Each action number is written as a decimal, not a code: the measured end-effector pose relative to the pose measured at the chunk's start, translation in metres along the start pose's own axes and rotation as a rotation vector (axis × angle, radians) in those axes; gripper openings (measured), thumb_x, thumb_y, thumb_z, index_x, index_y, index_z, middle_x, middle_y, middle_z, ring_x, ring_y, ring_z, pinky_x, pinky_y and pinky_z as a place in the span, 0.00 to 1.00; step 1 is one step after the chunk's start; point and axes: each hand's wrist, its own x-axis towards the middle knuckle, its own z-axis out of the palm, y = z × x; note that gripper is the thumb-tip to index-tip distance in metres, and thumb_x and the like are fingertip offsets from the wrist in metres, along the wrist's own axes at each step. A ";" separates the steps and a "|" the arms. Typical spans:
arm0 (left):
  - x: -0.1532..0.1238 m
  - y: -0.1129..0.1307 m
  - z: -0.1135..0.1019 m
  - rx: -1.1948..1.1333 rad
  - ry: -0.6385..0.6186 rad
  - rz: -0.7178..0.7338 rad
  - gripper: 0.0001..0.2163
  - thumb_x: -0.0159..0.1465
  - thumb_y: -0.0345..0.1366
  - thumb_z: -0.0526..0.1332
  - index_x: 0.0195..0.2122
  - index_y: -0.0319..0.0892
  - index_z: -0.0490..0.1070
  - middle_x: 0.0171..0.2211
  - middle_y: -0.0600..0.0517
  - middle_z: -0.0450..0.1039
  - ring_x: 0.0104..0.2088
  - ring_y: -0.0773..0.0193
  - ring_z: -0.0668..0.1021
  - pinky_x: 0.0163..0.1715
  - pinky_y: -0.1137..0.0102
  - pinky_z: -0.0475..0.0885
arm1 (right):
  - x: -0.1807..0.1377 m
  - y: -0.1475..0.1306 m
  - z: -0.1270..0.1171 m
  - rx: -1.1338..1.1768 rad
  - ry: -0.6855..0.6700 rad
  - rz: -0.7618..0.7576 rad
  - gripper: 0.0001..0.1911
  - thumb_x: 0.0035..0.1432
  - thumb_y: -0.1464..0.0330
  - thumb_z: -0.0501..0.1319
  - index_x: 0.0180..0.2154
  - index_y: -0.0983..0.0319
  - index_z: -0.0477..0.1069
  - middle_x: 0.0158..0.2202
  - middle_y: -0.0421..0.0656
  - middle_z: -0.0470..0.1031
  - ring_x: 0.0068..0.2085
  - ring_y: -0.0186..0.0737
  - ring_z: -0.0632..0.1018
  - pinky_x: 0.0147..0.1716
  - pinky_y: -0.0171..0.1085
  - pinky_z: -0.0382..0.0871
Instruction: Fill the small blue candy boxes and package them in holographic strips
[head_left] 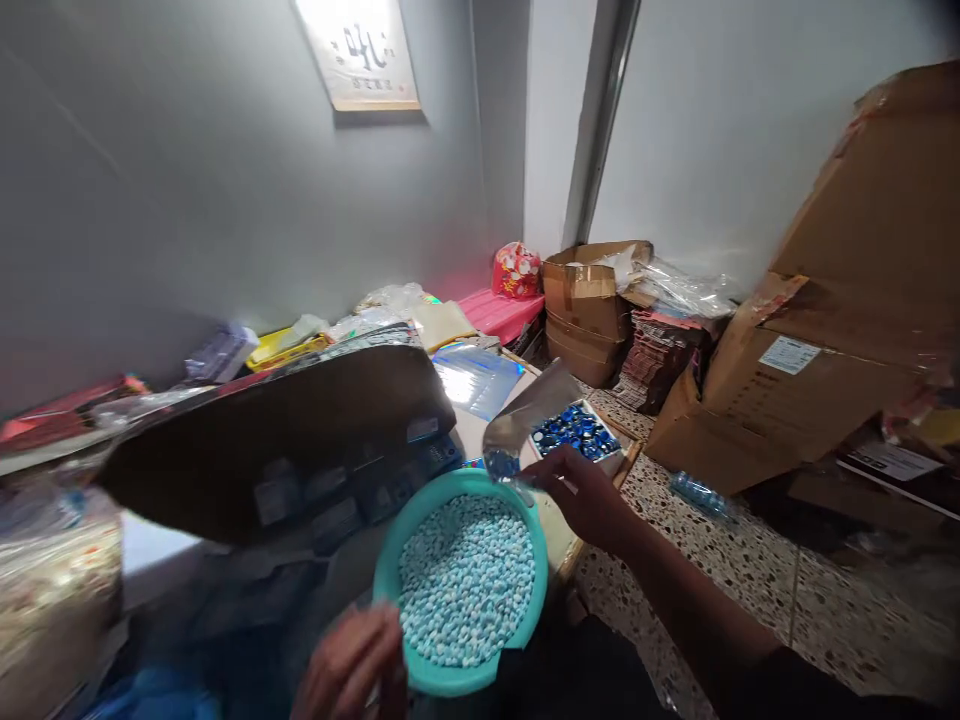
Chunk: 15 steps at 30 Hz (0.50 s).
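Note:
A teal plastic basin (387,572) full of small pale blue and white pellets (465,580) sits low in front of me. My left hand (351,668) hovers at its near left rim, blurred, fingers curled; whether it holds anything I cannot tell. My right hand (586,496) reaches over the basin's far right rim and pinches a clear plastic pouch (525,425) that tilts up and away, with a few blue pieces at its lower end. Just beyond the hand lies a small white box of blue beads (576,432).
A dark open cardboard flap (285,430) leans at the left. Brown cardboard boxes (817,330) stack at the right and a smaller one (589,305) by the wall. Packets, a pink tray (499,312) and a red bag (516,270) clutter the back. Speckled floor (697,560) shows at the right.

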 end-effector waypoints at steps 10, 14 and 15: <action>0.065 0.009 -0.089 0.092 -0.079 0.088 0.25 0.65 0.46 0.63 0.62 0.48 0.64 0.41 0.52 0.78 0.43 0.58 0.80 0.67 0.40 0.44 | -0.007 -0.082 0.054 0.318 -0.215 -0.086 0.15 0.62 0.56 0.63 0.33 0.59 0.65 0.31 0.39 0.70 0.29 0.33 0.71 0.27 0.32 0.66; 0.038 0.005 -0.085 -0.058 -0.046 0.083 0.08 0.67 0.38 0.61 0.45 0.48 0.76 0.32 0.56 0.75 0.34 0.67 0.78 0.57 0.58 0.68 | 0.000 -0.079 0.063 0.194 -0.199 -0.108 0.09 0.64 0.60 0.60 0.41 0.60 0.70 0.29 0.38 0.71 0.26 0.32 0.70 0.24 0.31 0.64; 0.033 0.006 -0.085 -0.078 -0.043 0.055 0.07 0.68 0.37 0.60 0.43 0.47 0.77 0.31 0.55 0.75 0.33 0.68 0.78 0.50 0.65 0.72 | 0.003 -0.080 0.064 0.096 -0.189 -0.139 0.09 0.66 0.63 0.58 0.45 0.59 0.71 0.30 0.38 0.72 0.27 0.33 0.72 0.26 0.32 0.66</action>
